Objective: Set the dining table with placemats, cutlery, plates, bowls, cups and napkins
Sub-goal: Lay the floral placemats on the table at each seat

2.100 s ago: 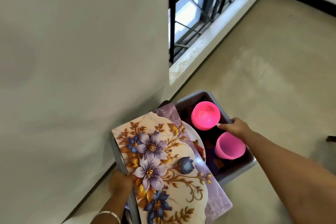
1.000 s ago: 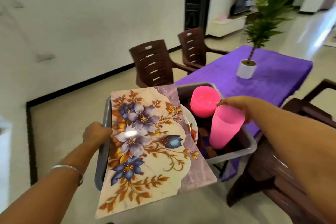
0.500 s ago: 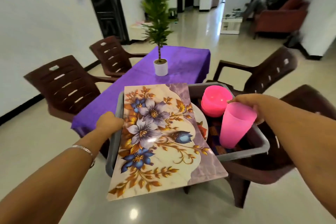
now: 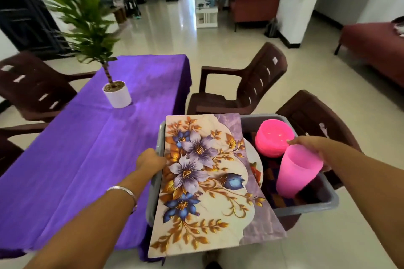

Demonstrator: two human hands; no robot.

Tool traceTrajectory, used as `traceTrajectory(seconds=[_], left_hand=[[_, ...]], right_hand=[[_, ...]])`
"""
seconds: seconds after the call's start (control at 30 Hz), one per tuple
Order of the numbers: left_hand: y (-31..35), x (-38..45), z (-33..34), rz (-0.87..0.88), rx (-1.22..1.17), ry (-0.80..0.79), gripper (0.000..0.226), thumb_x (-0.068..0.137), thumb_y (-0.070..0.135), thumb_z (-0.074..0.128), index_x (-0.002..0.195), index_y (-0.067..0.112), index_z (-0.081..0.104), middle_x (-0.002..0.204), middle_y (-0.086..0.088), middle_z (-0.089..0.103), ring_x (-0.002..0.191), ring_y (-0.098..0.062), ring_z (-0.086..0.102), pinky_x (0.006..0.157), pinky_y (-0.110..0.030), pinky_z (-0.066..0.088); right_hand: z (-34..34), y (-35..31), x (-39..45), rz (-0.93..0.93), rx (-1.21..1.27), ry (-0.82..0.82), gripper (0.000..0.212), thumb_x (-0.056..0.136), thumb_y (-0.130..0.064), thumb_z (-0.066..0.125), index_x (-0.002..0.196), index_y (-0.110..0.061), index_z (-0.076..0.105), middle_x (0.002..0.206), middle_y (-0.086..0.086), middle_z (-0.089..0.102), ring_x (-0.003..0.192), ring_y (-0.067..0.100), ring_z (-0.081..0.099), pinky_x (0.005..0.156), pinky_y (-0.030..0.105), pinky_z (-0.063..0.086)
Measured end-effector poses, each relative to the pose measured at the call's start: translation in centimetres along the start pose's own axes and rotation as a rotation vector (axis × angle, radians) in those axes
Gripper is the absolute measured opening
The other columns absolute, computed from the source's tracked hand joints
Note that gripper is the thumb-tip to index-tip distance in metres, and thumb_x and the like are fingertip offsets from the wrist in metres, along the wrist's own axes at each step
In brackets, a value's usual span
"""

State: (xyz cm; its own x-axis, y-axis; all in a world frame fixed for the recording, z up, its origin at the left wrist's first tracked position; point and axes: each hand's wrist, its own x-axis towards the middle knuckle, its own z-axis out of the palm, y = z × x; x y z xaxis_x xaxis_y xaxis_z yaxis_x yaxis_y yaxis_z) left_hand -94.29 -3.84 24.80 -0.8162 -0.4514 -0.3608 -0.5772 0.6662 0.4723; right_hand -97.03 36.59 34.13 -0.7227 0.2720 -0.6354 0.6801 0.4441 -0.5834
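The left hand (image 4: 150, 160) curls round the left rim of the grey tub (image 4: 310, 204), beside the floral placemat (image 4: 205, 183) lying across it. The right hand (image 4: 310, 148) grips the tub's right rim, pinching a pink cup (image 4: 295, 172) against it. Stacked pink bowls (image 4: 273, 137) sit inside, by the purple-clothed dining table (image 4: 87, 148)

Bright, even daylight fills the room, seemingly from beyond the far doorway. The glossy floor (image 4: 175, 35) shows pale glare streaks. The plant (image 4: 80, 13) leaves are motion-blurred; frame edges bow with wide-angle distortion. Shadows are soft.
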Motion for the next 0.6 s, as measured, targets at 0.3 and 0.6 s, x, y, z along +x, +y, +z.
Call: traceTrajectory(seconds=[0.3, 0.6], left_hand=[[2.6, 10.9, 6.0, -0.036, 0.116, -0.097, 0.050, 0.079, 0.042, 0.076, 0.098, -0.002, 0.062, 0.101, -0.018, 0.067, 0.096, -0.036, 0.064, 0.070, -0.034, 0.048], [1.1, 16.3, 12.3, -0.123, 0.177, -0.196, 0.046, 0.081, 0.035, 0.075, 0.101, -0.004, 0.062, 0.100, -0.021, 0.067, 0.091, -0.038, 0.065, 0.068, -0.036, 0.051]], right_hand=[[2.9, 4.1, 19.5, 0.194, 0.216, 0.112, 0.071, 0.056, -0.046, 0.086, 0.108, -0.002, 0.067, 0.105, 0.017, 0.068, 0.089, 0.033, 0.065, 0.081, 0.041, 0.054], [7.6, 5.2, 24.4, 0.349, 0.135, 0.172, 0.076, 0.051, -0.064, 0.079, 0.100, -0.010, 0.058, 0.095, 0.013, 0.056, 0.085, 0.030, 0.056, 0.080, 0.041, 0.046]])
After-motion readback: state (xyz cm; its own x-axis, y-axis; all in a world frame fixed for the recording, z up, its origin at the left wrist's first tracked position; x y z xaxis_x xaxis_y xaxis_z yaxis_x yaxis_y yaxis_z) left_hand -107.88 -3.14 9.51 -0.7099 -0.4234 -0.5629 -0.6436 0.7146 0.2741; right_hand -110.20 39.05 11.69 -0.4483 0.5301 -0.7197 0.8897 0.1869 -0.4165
